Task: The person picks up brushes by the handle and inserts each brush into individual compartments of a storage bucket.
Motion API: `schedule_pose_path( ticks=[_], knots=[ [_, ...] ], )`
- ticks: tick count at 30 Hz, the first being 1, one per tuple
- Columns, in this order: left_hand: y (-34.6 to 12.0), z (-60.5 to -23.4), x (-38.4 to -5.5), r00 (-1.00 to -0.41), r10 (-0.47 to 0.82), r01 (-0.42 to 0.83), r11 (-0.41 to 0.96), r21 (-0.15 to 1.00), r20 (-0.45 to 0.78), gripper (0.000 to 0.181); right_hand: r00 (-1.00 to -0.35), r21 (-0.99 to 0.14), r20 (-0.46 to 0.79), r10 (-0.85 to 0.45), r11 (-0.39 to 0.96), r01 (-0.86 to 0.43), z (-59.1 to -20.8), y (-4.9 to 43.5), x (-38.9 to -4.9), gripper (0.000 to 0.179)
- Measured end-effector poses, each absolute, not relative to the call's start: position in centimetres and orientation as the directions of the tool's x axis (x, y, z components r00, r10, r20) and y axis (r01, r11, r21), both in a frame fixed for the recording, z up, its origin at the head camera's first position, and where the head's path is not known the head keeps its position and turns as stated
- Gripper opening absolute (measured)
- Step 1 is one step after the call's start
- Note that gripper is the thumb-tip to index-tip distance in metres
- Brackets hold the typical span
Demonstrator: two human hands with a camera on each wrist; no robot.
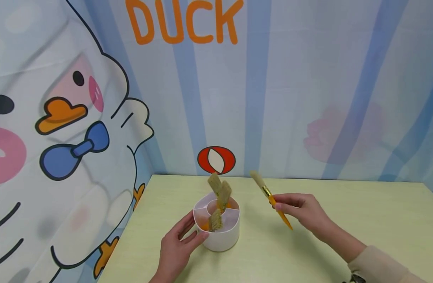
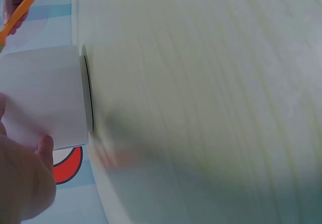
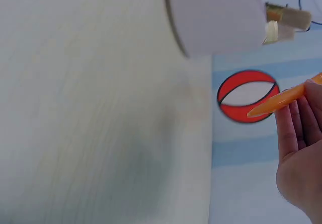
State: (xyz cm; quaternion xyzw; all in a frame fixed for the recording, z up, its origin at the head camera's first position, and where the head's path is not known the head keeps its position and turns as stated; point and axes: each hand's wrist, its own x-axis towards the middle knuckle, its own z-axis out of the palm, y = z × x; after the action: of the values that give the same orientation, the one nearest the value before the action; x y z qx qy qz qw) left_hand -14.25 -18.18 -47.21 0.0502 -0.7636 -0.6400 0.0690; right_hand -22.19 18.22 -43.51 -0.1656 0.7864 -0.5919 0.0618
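My left hand (image 1: pixel 177 247) holds a white round divided organizer (image 1: pixel 221 239) by its left side, thumb at the front near the rim. Three bristle paintbrushes stand in it: one brush head (image 1: pixel 214 182) at the back, another (image 1: pixel 225 193) in the middle and a third (image 1: pixel 215 221) leaning to the front. To the right, my right hand (image 1: pixel 308 214) pinches an orange-handled paintbrush (image 1: pixel 267 192) by its handle, bristles pointing up and left, apart from the organizer. In the right wrist view, the orange handle's tip (image 3: pixel 266 105) sticks out past the fingers.
The pale wooden table (image 1: pixel 379 220) lies under both hands. Behind it hangs a light blue striped cloth (image 1: pixel 280 98) with orange letters and a red-and-white ball print (image 1: pixel 216 160). A large duck print (image 1: pixel 78 220) covers the left side.
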Motion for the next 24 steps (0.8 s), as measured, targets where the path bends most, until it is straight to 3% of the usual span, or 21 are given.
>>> schedule_pose_path(
  ticks=[6,14,19,24],
  knots=[
    [-18.1,-47.1,-14.3,-0.985,-0.169,0.005,0.176,0.984,0.036,0.075,-0.934,-0.998,0.06,-0.351,-0.004,-0.062,-42.5,15.3,-21.7,0.04],
    [-18.1,-47.4,-14.3,-0.984,-0.177,-0.002,0.166,0.986,0.028,0.076,-0.937,-0.971,0.024,-0.348,-0.233,0.062,-42.1,11.7,-21.5,0.03],
    [-18.1,-47.4,-14.3,-0.984,-0.176,0.004,0.16,0.987,0.032,0.075,-0.95,-0.948,0.017,-0.313,-0.306,0.084,-42.1,10.1,-21.6,0.027],
    [-18.1,-47.2,-14.3,-0.984,-0.174,0.012,0.159,0.987,0.039,0.075,-0.962,-0.943,0.02,-0.272,-0.325,0.073,-42.1,8.9,-22.0,0.035]
  ],
)
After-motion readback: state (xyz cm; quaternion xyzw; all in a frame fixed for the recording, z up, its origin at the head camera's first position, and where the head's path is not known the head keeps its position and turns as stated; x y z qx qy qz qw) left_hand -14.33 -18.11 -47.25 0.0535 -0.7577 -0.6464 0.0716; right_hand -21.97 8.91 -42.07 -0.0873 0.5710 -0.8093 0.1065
